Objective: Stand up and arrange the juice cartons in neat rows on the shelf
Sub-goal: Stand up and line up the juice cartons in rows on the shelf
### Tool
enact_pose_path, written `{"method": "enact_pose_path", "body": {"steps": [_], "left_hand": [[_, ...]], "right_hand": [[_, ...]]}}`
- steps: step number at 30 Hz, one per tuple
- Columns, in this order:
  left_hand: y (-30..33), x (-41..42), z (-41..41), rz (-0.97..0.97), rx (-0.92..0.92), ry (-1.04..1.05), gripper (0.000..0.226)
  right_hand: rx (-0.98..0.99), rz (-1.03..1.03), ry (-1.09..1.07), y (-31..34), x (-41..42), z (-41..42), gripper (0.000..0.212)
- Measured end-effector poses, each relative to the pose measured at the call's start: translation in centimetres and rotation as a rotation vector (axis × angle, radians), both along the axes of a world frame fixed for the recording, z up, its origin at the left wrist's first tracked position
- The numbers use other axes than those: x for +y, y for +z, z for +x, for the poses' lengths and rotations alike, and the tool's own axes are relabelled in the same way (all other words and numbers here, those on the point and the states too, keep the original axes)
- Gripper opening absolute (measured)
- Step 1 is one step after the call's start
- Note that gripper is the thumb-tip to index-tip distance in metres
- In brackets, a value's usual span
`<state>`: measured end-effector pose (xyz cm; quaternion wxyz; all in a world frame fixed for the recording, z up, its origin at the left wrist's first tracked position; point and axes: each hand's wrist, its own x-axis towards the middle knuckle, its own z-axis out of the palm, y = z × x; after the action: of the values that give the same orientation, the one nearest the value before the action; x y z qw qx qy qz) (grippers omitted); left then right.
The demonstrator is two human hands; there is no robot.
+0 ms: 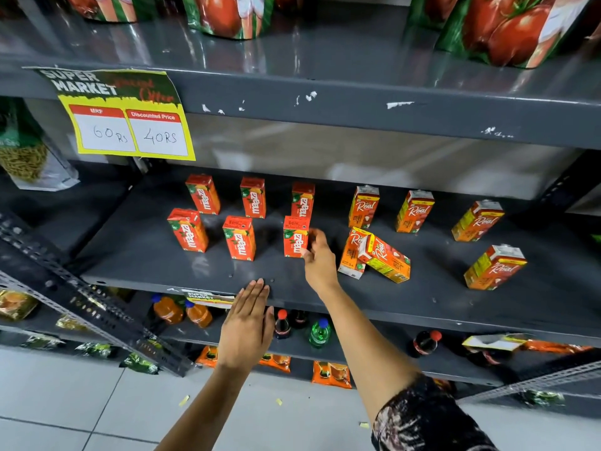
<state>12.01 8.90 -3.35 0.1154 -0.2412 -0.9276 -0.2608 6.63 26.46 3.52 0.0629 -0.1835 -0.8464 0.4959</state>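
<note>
Several small red Maaza cartons stand upright in two rows on the grey shelf (146,255). My right hand (318,258) touches the front-right Maaza carton (295,237) with its fingertips, thumb and fingers loosely around its right side. My left hand (247,323) hovers flat and empty at the shelf's front edge. To the right stand several orange Real cartons. One Real carton (387,258) lies tipped over, leaning on an upright Real carton (349,255). Another Real carton (496,268) stands at the front right.
A yellow price sign (130,128) hangs from the upper shelf edge (357,105). Tomato pouches (507,27) stand above. Soft-drink bottles (320,332) and orange packets (331,374) fill the lower shelves. A slotted metal upright (81,297) slants at the left.
</note>
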Motion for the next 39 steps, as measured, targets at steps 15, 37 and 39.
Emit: {"method": "enact_pose_path", "body": {"steps": [15, 37, 39], "left_hand": [[0.9, 11.5, 4.0, 0.013, 0.009, -0.274, 0.05], [-1.1, 16.9, 6.3, 0.113, 0.021, -0.112, 0.05], [-1.1, 16.9, 6.4, 0.126, 0.022, -0.104, 0.048]], "right_hand": [[0.267, -0.042, -0.158, 5.3, 5.4, 2.5, 0.036], [-0.475, -0.193, 0.407, 4.2, 21.6, 3.9, 0.031], [-0.428, -0.332, 0.327, 4.3, 21.2, 5.3, 0.022]]}}
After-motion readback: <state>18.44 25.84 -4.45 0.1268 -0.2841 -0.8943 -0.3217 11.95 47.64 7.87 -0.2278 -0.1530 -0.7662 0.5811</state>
